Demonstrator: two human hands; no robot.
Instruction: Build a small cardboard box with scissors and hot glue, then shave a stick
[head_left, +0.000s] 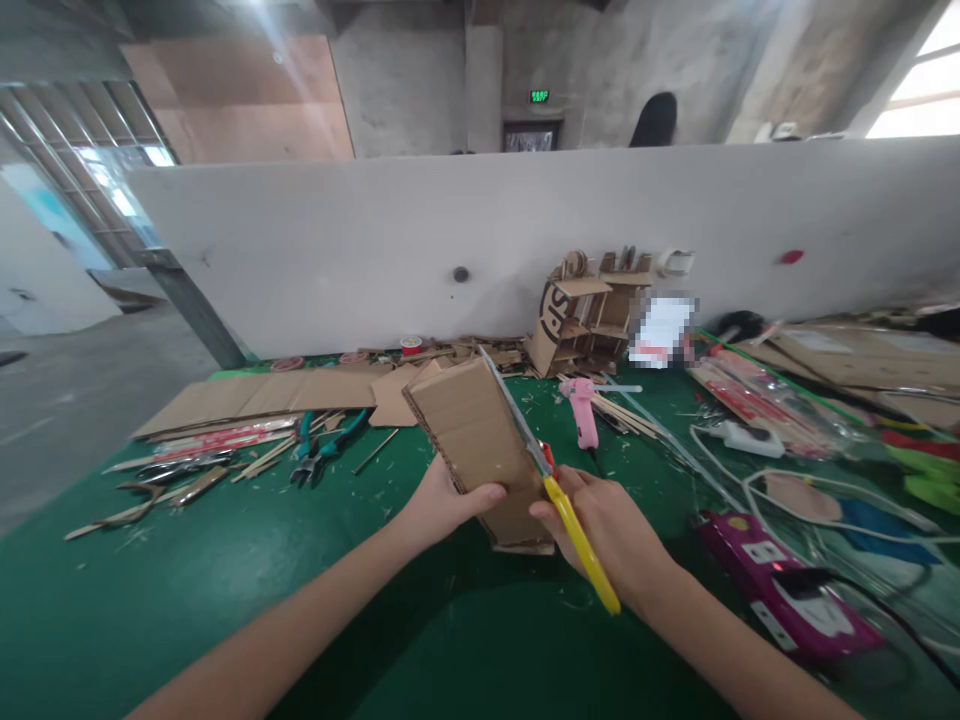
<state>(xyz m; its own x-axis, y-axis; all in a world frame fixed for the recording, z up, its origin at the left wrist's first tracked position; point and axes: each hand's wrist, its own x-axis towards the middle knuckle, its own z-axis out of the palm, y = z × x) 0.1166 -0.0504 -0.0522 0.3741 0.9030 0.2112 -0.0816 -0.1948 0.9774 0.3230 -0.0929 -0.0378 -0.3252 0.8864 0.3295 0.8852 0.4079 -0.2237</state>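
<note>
Bracing the folded brown cardboard piece (472, 415) above the green table (112, 600), the left hand (442, 505) clamps its left edge, seemingly steadying it beside the yellow-handled metal scissors (583, 550) gripped in the right hand (619, 520).

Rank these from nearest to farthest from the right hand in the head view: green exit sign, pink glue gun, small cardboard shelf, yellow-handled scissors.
1. Yellow-handled scissors: in the right hand.
2. Pink glue gun: on the table.
3. Small cardboard shelf: behind the glue gun.
4. Green exit sign: far wall.
</note>
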